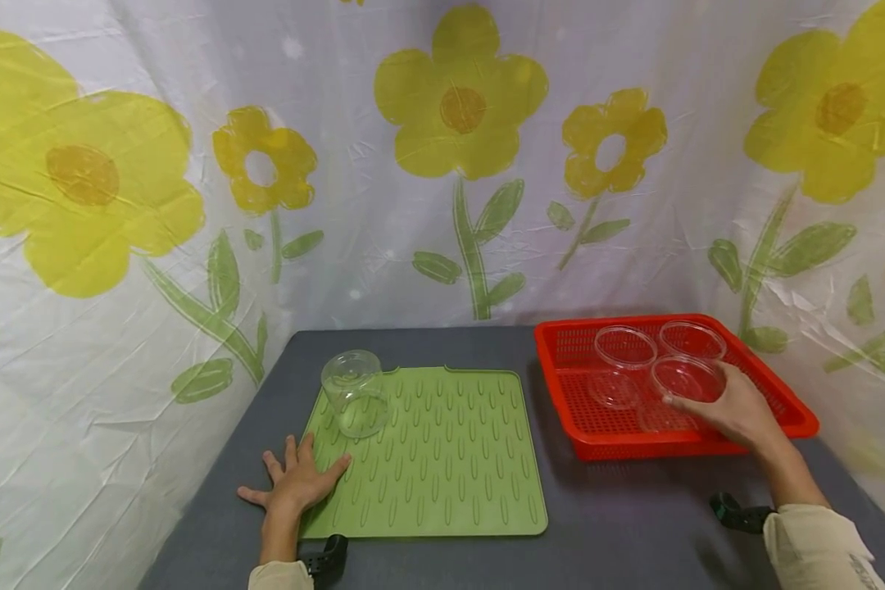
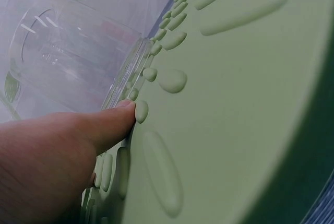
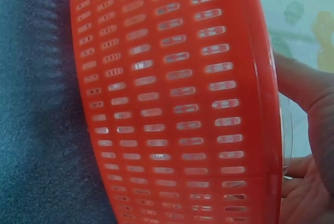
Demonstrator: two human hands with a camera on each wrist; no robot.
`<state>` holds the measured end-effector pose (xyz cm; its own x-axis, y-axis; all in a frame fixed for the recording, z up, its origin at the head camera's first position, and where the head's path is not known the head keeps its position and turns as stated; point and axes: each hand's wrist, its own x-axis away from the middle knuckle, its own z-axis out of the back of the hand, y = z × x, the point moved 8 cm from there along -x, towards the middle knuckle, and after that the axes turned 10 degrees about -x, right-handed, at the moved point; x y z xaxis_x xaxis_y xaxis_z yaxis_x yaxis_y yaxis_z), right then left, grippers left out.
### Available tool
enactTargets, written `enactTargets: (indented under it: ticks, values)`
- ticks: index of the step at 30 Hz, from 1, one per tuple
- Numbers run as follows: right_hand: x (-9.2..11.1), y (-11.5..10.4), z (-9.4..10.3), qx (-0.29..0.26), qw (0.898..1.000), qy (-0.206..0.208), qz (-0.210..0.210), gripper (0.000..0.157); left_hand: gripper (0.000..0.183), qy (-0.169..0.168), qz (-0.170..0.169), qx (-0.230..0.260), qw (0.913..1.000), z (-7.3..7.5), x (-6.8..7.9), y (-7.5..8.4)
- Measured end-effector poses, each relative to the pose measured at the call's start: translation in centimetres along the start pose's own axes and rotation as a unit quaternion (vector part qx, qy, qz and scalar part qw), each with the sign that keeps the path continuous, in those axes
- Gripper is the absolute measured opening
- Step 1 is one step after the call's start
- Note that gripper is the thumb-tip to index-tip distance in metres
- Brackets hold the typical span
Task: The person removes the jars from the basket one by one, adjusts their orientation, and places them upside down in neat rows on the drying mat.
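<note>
My left hand point(image 1: 295, 482) lies with its fingers spread at the left edge of a green ribbed mat point(image 1: 442, 471), its thumb on the mat. Beside that thumb, a clear plastic jar point(image 1: 356, 393) stands on the mat; in the left wrist view the jar point(image 2: 73, 57) has its ringed rim down. At the red basket point(image 1: 656, 444), my right hand point(image 1: 741, 408) grips another clear jar point(image 1: 684, 378) by its upper part, thumb and fingers on either side. The basket wall point(image 3: 172, 98) hides most of that jar in the right wrist view.
Two more clear jars, one at the back left point(image 1: 625, 348) and one at the back right point(image 1: 693, 340), stand in the basket. A dark grey table point(image 1: 597, 524) lies under everything. Flower-printed white curtains point(image 1: 339, 262) enclose the back and both sides.
</note>
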<state>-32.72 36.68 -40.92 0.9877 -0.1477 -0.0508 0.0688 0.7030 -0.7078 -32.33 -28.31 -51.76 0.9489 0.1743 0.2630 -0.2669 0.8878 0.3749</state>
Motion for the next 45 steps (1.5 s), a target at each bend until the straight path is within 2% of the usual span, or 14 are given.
enactTargets:
  ticks: [4, 14, 21, 30, 38, 40, 42, 45]
  values:
    - [0.0, 0.1, 0.0, -0.001, 1.000, -0.008, -0.011, 0.120, 0.109, 0.002, -0.004, 0.004, 1.0000, 0.3, 0.2, 0.2]
    - [0.8, 0.3, 0.4, -0.019, 1.000, 0.017, -0.007, 0.116, 0.107, 0.000, -0.001, -0.003, 1.0000, -0.1, 0.0, 0.3]
    - [1.5, -0.1, 0.8, -0.034, 0.999, 0.018, -0.010, 0.114, 0.108, 0.002, -0.002, -0.001, 1.0000, 0.0, -0.1, 0.4]
    - [1.8, -1.7, 1.1, -0.041, 0.999, 0.020, 0.010, 0.112, 0.111, -0.012, 0.004, 0.000, 0.9999, 0.0, -0.2, 0.1]
    - [2.0, -3.7, 0.9, -0.040, 0.999, -0.002, 0.025, 0.115, 0.107, -0.022, -0.005, 0.018, 0.9996, 0.2, -0.5, -0.5]
    - [2.0, -4.3, 0.8, -0.042, 0.999, -0.009, 0.032, 0.114, 0.103, -0.012, -0.011, 0.022, 0.9996, 0.8, -0.5, -0.4]
    - [2.0, -4.9, 0.5, -0.045, 0.998, -0.017, 0.040, 0.113, 0.097, 0.012, -0.019, 0.027, 0.9994, 1.7, -0.5, -0.1]
    - [2.1, -5.9, 0.0, -0.052, 0.997, -0.026, 0.050, 0.112, 0.087, 0.067, -0.033, 0.038, 0.9965, 3.4, -0.1, 0.6]
